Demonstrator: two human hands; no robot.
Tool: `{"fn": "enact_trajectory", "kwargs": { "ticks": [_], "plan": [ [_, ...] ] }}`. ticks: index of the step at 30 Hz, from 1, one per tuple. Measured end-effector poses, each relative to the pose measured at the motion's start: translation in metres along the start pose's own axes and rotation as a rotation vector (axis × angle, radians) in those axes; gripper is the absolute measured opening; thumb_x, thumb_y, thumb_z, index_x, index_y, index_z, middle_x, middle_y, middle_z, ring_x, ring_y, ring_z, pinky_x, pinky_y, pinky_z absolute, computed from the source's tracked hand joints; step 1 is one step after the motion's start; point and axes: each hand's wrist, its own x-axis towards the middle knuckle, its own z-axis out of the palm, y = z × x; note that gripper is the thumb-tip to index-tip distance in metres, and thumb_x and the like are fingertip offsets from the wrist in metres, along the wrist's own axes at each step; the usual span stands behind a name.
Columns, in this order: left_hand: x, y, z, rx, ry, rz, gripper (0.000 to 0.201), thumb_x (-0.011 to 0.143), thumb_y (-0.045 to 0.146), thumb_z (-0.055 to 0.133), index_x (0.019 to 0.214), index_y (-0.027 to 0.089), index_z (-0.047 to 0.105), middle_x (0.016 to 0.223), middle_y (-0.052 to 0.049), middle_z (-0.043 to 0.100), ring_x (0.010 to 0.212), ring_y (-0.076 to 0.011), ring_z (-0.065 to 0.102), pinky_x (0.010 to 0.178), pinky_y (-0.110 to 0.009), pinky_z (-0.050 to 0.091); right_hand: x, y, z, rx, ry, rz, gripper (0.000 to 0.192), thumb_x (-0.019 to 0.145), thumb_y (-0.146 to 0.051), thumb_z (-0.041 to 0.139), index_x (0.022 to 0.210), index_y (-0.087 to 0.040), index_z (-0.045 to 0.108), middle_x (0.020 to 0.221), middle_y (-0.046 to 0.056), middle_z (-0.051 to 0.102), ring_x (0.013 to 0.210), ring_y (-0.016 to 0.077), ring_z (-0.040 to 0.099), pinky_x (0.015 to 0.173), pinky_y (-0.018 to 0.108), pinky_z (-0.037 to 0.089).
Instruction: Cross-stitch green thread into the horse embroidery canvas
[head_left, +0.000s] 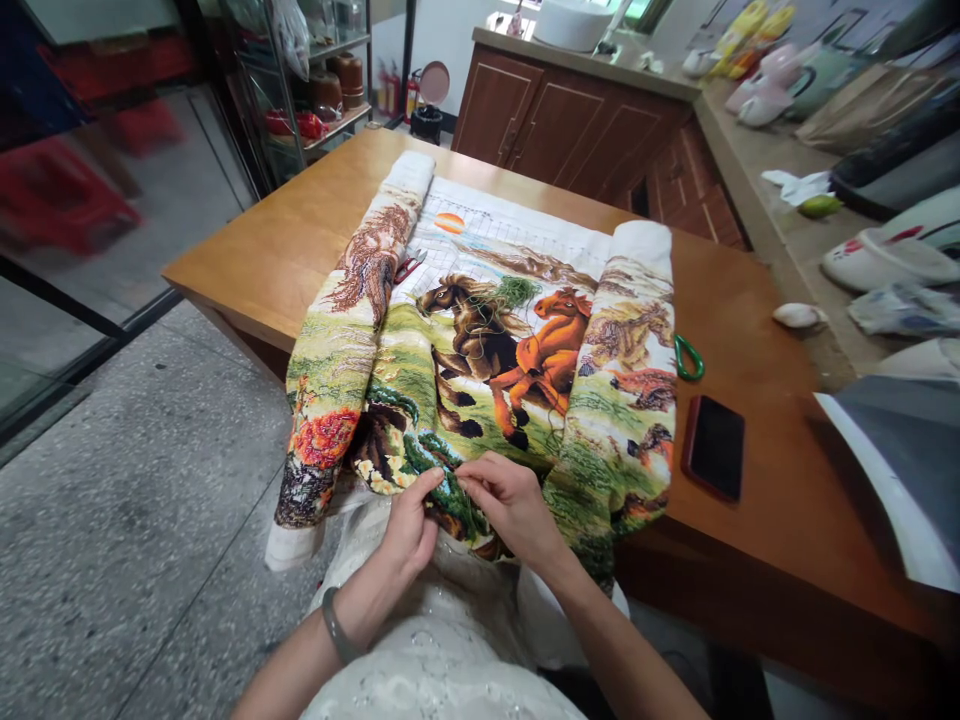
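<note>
A large cross-stitch cloth [480, 330] with running horses spreads over the table and hangs off its near edge, both sides rolled up. My left hand [409, 530] grips the cloth's near part, thumb on top beside the stitched green leaves. Close to that thumb, my right hand [517, 505] is closed in a pinch just above the fabric. Whatever sits between its fingertips is too small to make out. A loose tangle of green thread [516, 291] lies on the printed horses. Small red-handled snips [409, 266] rest against the left roll.
Right of the cloth lie a green-handled tool [688, 358] and a dark phone [714, 448] on the wooden table [255, 245]. A counter [757, 190] with bowls and bags runs along the right. Shelves [322, 90] stand at the back left.
</note>
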Motion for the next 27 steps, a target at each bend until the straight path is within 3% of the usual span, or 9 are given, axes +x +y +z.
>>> {"fn": "enact_trajectory", "kwargs": {
  "ticks": [11, 16, 27],
  "plan": [
    [0.006, 0.0, -0.009, 0.031, -0.064, 0.016, 0.024, 0.074, 0.039, 0.089, 0.09, 0.032, 0.073, 0.099, -0.008, 0.082, 0.126, -0.039, 0.074, 0.116, -0.053, 0.055, 0.0, 0.003, 0.005, 0.066, 0.01, 0.021, 0.023, 0.097, -0.013, 0.069, 0.091, -0.023, 0.088, 0.078, 0.004, 0.072, 0.069, 0.019, 0.067, 0.066, 0.027, 0.051],
    [0.006, 0.001, -0.012, 0.052, -0.05, 0.027, 0.02, 0.077, 0.037, 0.09, 0.086, 0.031, 0.073, 0.095, -0.006, 0.082, 0.124, -0.038, 0.076, 0.115, -0.052, 0.056, -0.005, -0.002, 0.01, 0.041, 0.059, 0.005, 0.026, 0.099, -0.012, 0.065, 0.091, -0.022, 0.087, 0.076, 0.003, 0.069, 0.066, 0.0179, 0.063, 0.063, 0.027, 0.048],
    [0.007, -0.001, -0.012, 0.052, -0.032, 0.027, 0.018, 0.079, 0.037, 0.091, 0.084, 0.031, 0.075, 0.091, -0.005, 0.083, 0.117, -0.0362, 0.079, 0.114, -0.051, 0.058, -0.004, 0.001, 0.011, 0.032, 0.038, -0.001, 0.029, 0.098, -0.009, 0.062, 0.092, -0.022, 0.087, 0.076, 0.003, 0.065, 0.067, 0.0184, 0.063, 0.063, 0.027, 0.047]
  ]
}}
